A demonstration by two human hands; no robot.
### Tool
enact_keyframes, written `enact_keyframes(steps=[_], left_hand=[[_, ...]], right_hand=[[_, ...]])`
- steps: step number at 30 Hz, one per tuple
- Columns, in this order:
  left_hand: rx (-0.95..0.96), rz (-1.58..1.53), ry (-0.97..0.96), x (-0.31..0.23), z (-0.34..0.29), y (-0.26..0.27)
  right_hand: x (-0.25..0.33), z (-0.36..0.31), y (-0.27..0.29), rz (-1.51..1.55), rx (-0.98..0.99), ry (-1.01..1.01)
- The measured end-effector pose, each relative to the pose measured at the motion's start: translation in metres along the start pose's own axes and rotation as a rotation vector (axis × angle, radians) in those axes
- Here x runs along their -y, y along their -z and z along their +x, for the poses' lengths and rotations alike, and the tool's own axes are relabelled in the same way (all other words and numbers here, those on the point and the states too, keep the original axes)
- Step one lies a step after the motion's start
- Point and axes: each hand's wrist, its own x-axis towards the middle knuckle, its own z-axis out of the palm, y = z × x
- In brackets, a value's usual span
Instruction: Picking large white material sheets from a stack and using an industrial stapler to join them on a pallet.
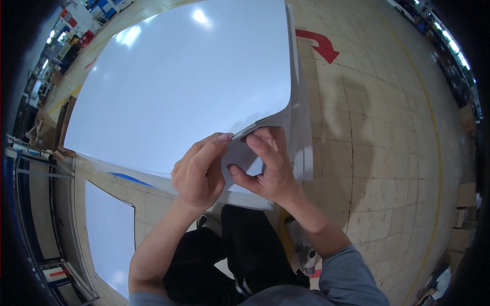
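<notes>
A large glossy white sheet lies on a stack of similar sheets, its near right edge lifted off the layer below. My left hand is closed at that raised edge, pinching it between thumb and fingers. Just to the right, my right hand has its thumb and index finger spread apart, with its curled fingertips close under the edge. I cannot tell whether they touch it. Beneath the lifted part, more white sheet surface shows between my hands.
Another white sheet stands or lies at the lower left, beside a metal-framed rack. Cardboard boxes line the far right. A red arrow marks the tiled floor. My legs are close to the stack's near edge.
</notes>
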Motion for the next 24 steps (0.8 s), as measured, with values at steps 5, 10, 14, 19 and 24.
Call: enact_keyframes(steps=[5,10,14,19,24], left_hand=[[0.028,-0.014,0.006,-0.0017,-0.0024,0.0017],[0.038,-0.017,0.009,-0.0020,-0.0027,0.0034],[0.042,-0.015,0.004,-0.0027,-0.0019,0.0035],[0.027,-0.039,0.022,-0.0046,-0.0019,0.0022],[0.033,-0.008,0.012,-0.0065,-0.0007,0.0018]], right_hand=[[0.0014,0.0015,-0.0001,-0.028,-0.013,0.027],[0.0046,0.0040,0.0005,-0.036,-0.020,0.040],[-0.0005,-0.0021,0.0014,-0.083,0.030,0.037],[-0.0007,-0.0017,0.0021,-0.090,0.033,0.044],[-0.0020,-0.0014,0.0030,-0.094,0.021,0.065]])
